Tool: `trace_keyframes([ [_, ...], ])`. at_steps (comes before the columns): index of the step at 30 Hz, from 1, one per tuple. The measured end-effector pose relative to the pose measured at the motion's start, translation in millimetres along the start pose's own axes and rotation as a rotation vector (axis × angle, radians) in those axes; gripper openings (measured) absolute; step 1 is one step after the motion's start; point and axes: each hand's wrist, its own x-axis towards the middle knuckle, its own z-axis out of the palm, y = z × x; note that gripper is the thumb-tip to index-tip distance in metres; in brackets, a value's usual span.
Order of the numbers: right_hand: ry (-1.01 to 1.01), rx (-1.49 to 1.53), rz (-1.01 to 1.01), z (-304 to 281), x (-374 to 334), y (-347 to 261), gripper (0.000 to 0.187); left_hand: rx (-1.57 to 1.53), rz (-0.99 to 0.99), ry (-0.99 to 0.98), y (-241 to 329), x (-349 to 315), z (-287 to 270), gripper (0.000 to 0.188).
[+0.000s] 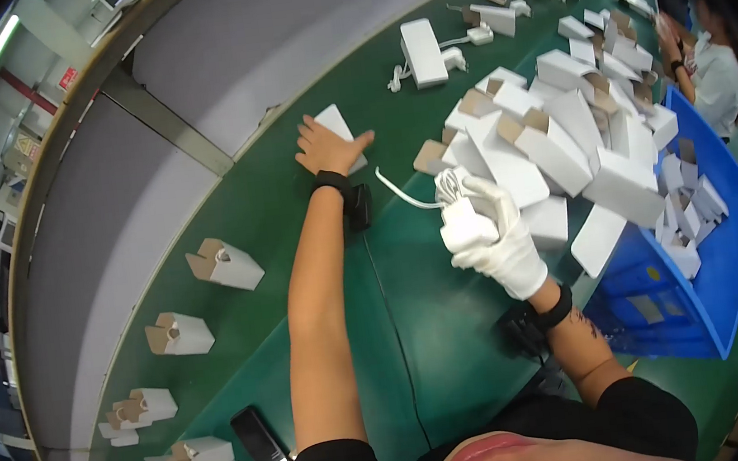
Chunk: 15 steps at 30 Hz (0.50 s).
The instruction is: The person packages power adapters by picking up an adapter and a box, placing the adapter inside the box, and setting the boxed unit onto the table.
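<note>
My left hand (330,150) is bare and reaches out over a small white box (336,123) on the green table. Its fingers are spread, with the thumb stretched out on the right. Part of the box is hidden under the palm, so I cannot tell how firmly it is touched. In a white glove, my right hand (505,242) is closed around a white power adapter (467,225) with a coiled cable. A loose end of the cable sticks out to the left. Just beyond this hand lies a heap of white cardboard boxes (551,146), several with brown insides showing.
At the right stands a blue bin (705,301) holding small white boxes. Open-flapped white boxes (232,264) line the left side. A black phone (261,445) lies near me. Farther off are a white box (423,53), adapters (480,34) and a person (715,68).
</note>
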Motion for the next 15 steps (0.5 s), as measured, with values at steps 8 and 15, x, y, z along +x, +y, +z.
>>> trace_keyframes([
  [8, -0.266, 0.73, 0.378, -23, -5, -13, 0.068, -1.514, -0.104, -0.783, -44, -48, -25, 0.07],
  [15, -0.306, 0.653, 0.395, -20, -14, -25, 0.066, -1.308, 0.009, -1.002, -64, -173, -89, 0.08],
])
